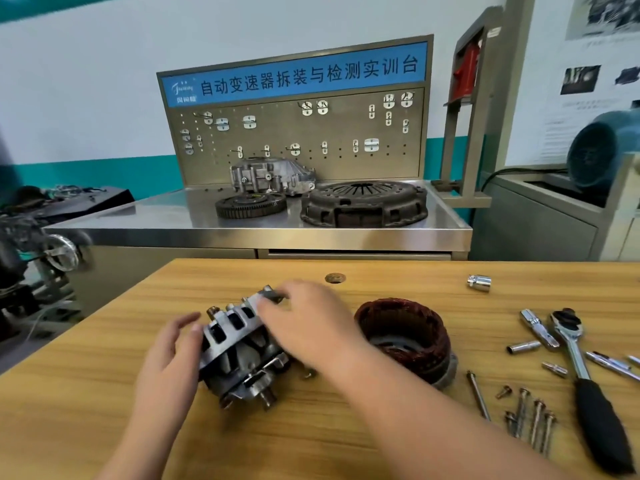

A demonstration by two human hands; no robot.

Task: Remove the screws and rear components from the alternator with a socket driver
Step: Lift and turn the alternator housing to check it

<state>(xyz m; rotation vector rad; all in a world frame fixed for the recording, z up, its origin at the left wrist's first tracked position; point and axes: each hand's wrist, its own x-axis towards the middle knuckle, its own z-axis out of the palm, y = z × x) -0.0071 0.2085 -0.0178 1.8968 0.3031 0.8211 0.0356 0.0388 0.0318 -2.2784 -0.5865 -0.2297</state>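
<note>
As right hand [308, 327] seemingly grips alternator [235, 355], ratchet [581, 367] rests.

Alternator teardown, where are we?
Done: stator lies apart on the table; bolts and screws are out, loose by the ratchet. In hand: left hand and right hand both on the alternator body; ratchet idle. Left: body and shaft end not yet separated.

from the alternator [239, 351], the stator [403, 341] blocks close at 3 o'clock; beyond it lie the screws [530, 417] and the ratchet [588, 375]. bare table [104, 393] lies at 6 and 9 o'clock.
</note>
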